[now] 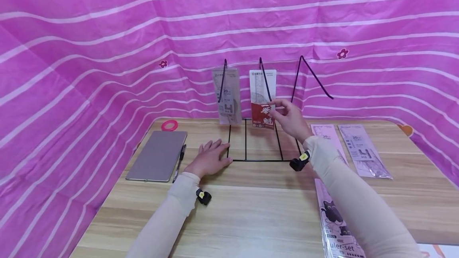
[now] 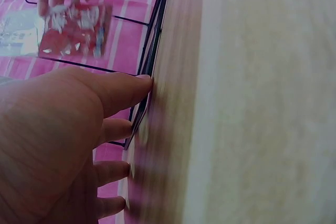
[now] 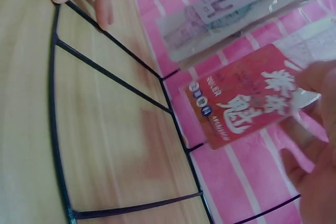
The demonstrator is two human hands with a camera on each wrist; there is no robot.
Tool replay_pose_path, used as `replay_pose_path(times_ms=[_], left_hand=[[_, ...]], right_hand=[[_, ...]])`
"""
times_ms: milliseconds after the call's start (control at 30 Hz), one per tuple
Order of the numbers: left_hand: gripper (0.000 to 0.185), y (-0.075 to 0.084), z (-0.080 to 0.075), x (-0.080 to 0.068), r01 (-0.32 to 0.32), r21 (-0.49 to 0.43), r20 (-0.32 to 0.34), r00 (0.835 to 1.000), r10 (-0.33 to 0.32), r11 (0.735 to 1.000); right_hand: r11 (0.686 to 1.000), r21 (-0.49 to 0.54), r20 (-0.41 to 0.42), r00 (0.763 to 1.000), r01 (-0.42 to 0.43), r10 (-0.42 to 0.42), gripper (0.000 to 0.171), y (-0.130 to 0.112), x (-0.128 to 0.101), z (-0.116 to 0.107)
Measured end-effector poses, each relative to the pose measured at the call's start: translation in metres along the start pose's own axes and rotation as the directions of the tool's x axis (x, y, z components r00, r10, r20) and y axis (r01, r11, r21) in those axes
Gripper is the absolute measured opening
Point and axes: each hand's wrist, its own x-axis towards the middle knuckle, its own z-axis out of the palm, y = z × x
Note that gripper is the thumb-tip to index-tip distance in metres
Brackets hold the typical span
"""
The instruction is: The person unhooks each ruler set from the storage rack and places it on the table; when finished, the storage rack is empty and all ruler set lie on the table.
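Note:
A black wire rack (image 1: 256,160) stands on the table, its upright prongs at the back. From the middle prong hangs a red and white ruler-set packet (image 1: 259,86); my right hand (image 1: 291,119) pinches its right edge close to the prong's tip. In the right wrist view the red lower part of that packet faces the camera. A greyish ruler-set packet (image 1: 227,98) hangs on the left prong. My left hand (image 1: 210,158) rests with spread fingers on the left side of the rack's base, thumb at its front corner. The right prong (image 1: 315,75) carries no packet.
Two pale ruler packets (image 1: 362,150) (image 1: 328,132) and a pink cat-print ruler-set packet (image 1: 337,226) lie to the right, partly under the right arm. On the left are a grey notebook (image 1: 157,156), a pen (image 1: 179,162) and a pink ring (image 1: 169,125). A pink striped cloth (image 1: 236,19) hangs behind.

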Motion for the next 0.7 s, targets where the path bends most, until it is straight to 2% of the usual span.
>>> replay_pose_path(times_ms=[100, 167, 700], left_hand=[[0.068, 0.001, -0.001, 0.0, 0.0, 0.002, 0.002, 1.0, 0.0, 1.0], [0.068, 0.001, -0.001, 0.0, -0.002, 0.004, 0.003, 1.0, 0.002, 1.0], [0.068, 0.0, 0.0, -0.002, 0.0, -0.005, 0.001, 1.0, 0.0, 1.0]], right_hand=[[0.999, -0.002, -0.063, 0.997, 0.041, -0.041, 0.029, -0.004, -0.007, -0.002], [0.998, -0.008, -0.074, 0.995, 0.067, -0.068, 0.03, -0.007, -0.012, -0.004], [0.985, -0.077, -0.036, 0.987, 0.154, -0.157, 0.044, -0.023, -0.057, -0.024]])
